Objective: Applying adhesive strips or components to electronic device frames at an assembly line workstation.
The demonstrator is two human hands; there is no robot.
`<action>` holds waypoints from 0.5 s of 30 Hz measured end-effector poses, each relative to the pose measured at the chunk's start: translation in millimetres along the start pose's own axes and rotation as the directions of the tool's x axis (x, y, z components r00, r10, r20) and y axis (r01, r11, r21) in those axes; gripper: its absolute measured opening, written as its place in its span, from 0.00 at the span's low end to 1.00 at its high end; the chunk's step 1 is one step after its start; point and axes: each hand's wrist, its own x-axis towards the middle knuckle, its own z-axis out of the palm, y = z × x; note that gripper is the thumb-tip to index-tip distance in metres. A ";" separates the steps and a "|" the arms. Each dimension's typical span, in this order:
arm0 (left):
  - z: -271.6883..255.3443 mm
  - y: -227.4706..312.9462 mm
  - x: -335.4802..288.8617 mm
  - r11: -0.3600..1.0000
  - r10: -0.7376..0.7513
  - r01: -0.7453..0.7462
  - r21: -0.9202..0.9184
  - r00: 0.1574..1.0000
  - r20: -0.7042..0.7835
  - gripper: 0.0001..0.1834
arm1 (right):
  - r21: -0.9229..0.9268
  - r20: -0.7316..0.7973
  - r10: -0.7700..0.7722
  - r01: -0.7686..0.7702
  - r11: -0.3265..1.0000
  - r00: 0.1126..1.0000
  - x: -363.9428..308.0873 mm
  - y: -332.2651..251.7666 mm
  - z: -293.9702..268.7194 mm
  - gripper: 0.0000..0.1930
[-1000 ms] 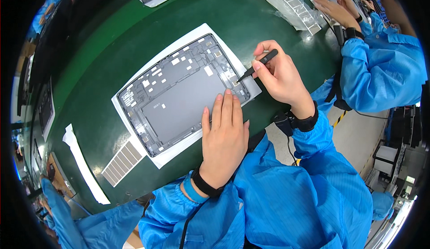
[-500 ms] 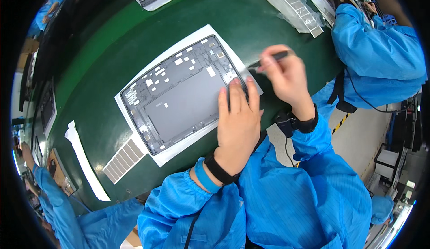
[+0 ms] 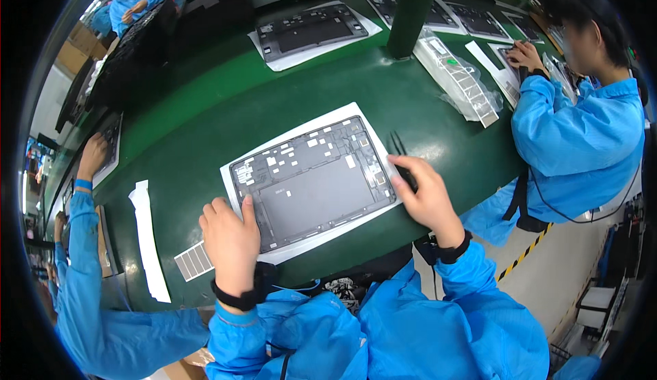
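A dark grey tablet back housing (image 3: 311,199), dotted with small white pads, lies inner side up on a white sheet (image 3: 231,180) on the green table. At its left edge, my left hand (image 3: 231,240) has the thumb against the rim and the bent fingers apart from it, beside the sheet. My right hand (image 3: 430,199) is closed round black tweezers (image 3: 404,158), whose tips point away from me; its fingertips are at the housing's right edge. Partly under my left hand is a strip of grey rectangular stickers (image 3: 194,261).
A white paper strip (image 3: 148,243) lies on the left. More housings (image 3: 308,30) rest along the far side, near a green post (image 3: 413,14). Bagged sticker sheets (image 3: 457,75) lie back right. A co-worker's blue sleeve (image 3: 558,120) is on the right, another co-worker's arm (image 3: 83,243) on the left.
My left hand has gone from the housing's lower right edge to its left edge. My right hand has come down to the right edge, still with the tweezers. The view has tilted up.
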 end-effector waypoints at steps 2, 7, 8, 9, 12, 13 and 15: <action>17.4 -7.4 12.4 1.000 -0.014 0.012 0.018 0.997 0.070 0.16 | -0.104 0.067 -0.083 0.090 0.991 0.994 5.9 -3.4 5.5 0.15; 30.7 -19.4 25.7 0.997 0.075 -0.078 0.017 0.989 0.127 0.14 | -0.178 0.089 -0.117 0.131 0.975 0.989 6.1 -5.0 10.2 0.14; 25.8 -16.7 26.9 0.998 0.026 -0.021 -0.062 0.995 0.093 0.13 | -0.176 0.091 -0.123 0.138 0.975 0.988 5.0 -4.2 10.5 0.14; 18.9 -12.8 29.0 0.989 -0.025 0.033 -0.141 0.998 0.062 0.12 | -0.141 0.077 -0.095 0.106 0.984 0.992 4.2 -3.1 10.5 0.14; -31.8 12.3 48.3 0.862 -0.056 0.075 -0.501 0.997 0.052 0.10 | -0.133 0.054 -0.090 0.096 0.986 0.994 1.2 -0.6 7.1 0.13; -38.0 14.9 56.8 0.856 -0.007 -0.008 -0.516 1.000 -0.028 0.10 | -0.153 0.048 -0.120 0.126 0.980 0.992 1.0 0.0 6.0 0.12; -40.0 5.7 85.3 0.831 0.116 -0.193 -0.521 0.977 -0.176 0.09 | -0.120 0.053 -0.113 0.119 0.986 0.992 1.8 2.4 3.7 0.12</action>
